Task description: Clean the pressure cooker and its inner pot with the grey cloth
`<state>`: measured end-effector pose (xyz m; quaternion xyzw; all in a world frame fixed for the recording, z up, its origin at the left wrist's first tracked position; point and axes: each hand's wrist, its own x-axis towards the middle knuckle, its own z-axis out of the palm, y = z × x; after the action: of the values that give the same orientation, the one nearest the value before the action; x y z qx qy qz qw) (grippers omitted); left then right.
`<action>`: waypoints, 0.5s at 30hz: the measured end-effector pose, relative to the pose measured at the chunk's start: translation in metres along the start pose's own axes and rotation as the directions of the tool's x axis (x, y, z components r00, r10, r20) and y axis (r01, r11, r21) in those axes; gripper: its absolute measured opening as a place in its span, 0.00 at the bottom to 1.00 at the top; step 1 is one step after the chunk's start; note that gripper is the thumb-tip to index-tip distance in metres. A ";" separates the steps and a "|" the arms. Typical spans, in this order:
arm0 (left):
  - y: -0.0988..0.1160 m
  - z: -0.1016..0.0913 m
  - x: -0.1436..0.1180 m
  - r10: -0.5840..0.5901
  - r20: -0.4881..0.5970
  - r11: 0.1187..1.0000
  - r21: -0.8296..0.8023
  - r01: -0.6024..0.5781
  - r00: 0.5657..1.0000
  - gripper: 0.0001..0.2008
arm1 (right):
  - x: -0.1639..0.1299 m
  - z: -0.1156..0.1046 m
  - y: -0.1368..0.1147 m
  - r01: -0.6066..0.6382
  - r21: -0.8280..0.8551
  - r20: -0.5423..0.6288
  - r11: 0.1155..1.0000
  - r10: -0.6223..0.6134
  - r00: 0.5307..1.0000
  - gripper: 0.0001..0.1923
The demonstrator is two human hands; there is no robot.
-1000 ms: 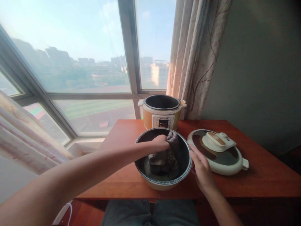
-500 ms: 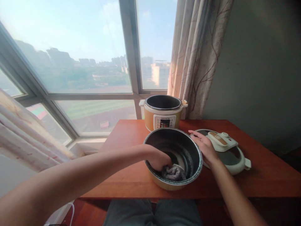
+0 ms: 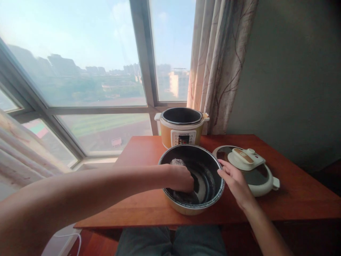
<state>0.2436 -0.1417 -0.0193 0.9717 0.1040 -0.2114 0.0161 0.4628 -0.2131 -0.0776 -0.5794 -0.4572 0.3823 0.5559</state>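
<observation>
The dark inner pot [image 3: 206, 170] of an electric pressure cooker stands near the table's front edge, its coated inside facing me. Down inside it, my left hand [image 3: 182, 179] is closed around a grey cloth [image 3: 178, 162], part of which shows beyond the knuckles against the left inner wall. My fingertips there are hidden. At the pot's right rim, my right hand [image 3: 234, 181] grips the edge with the thumb on top and the fingers along the outside. Right behind the pot is the cooker body [image 3: 166, 132], uncovered, with its control panel facing me.
The cooker lid [image 3: 258, 177], pale with a brown-topped handle, lies on the reddish wooden table [image 3: 290, 185] right of my right hand. A window [image 3: 101, 71] and a curtain [image 3: 213, 64] stand behind the table. A white cable [image 3: 80, 241] hangs at the lower left.
My left hand has moved the cloth from the pot's near side toward its far left wall. My right hand has shifted its hold, with the thumb now over the rim.
</observation>
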 end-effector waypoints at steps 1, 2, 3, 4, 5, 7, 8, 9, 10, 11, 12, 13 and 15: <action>0.001 -0.004 0.001 0.106 -0.032 0.990 0.101 -0.102 0.994 0.13 | -0.001 0.001 0.002 0.016 -0.013 -0.003 1.000 -0.016 1.000 0.29; 0.001 -0.008 0.003 0.205 -0.089 0.967 0.170 -0.188 0.975 0.15 | -0.001 0.002 0.003 0.027 -0.018 -0.009 0.999 -0.027 1.000 0.29; 0.002 -0.013 0.005 0.301 -0.150 0.939 0.221 -0.265 0.942 0.16 | 0.000 0.002 0.005 0.035 -0.021 -0.017 0.999 -0.036 0.999 0.28; 0.003 -0.018 0.008 0.391 -0.202 0.905 0.261 -0.335 0.898 0.17 | 0.000 0.003 0.006 0.043 -0.022 -0.025 0.999 -0.043 0.999 0.28; 0.004 -0.023 0.010 0.469 -0.241 0.870 0.291 -0.398 0.850 0.18 | 0.001 0.004 0.007 0.049 -0.024 -0.031 0.998 -0.050 0.998 0.28; 0.002 -0.029 0.015 0.563 -0.276 0.819 0.313 -0.481 0.779 0.18 | 0.002 0.004 0.008 0.062 -0.028 -0.041 0.998 -0.063 0.997 0.28; -0.001 -0.030 0.017 0.570 -0.284 0.815 0.309 -0.489 0.771 0.18 | 0.003 0.004 0.009 0.067 -0.031 -0.045 0.997 -0.069 0.997 0.29; -0.005 -0.028 0.018 0.553 -0.291 0.828 0.299 -0.475 0.781 0.18 | 0.003 0.004 0.009 0.070 -0.034 -0.049 0.997 -0.071 0.996 0.29; -0.011 -0.024 0.019 0.514 -0.296 0.852 0.283 -0.440 0.805 0.17 | 0.003 0.004 0.010 0.069 -0.037 -0.052 0.997 -0.071 0.996 0.29; -0.019 -0.019 0.020 0.459 -0.297 0.883 0.263 -0.390 0.838 0.16 | 0.003 0.004 0.011 0.066 -0.040 -0.056 0.997 -0.069 0.996 0.29; -0.027 -0.012 0.021 0.392 -0.291 0.913 0.238 -0.330 0.873 0.14 | 0.003 0.004 0.012 0.063 -0.043 -0.059 0.997 -0.065 0.996 0.29; -0.034 -0.005 0.021 0.315 -0.271 0.941 0.211 -0.263 0.910 0.11 | 0.003 0.004 0.012 0.060 -0.047 -0.061 0.997 -0.063 0.996 0.29; -0.046 0.006 0.020 0.128 -0.202 0.984 0.150 -0.098 0.971 0.11 | 0.003 0.004 0.013 0.064 -0.064 -0.061 0.996 -0.068 0.996 0.30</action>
<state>0.2495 -0.0931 -0.0327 0.9917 0.0346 -0.1126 -0.0509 0.4614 -0.2086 -0.0906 -0.5926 -0.4698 0.3308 0.5645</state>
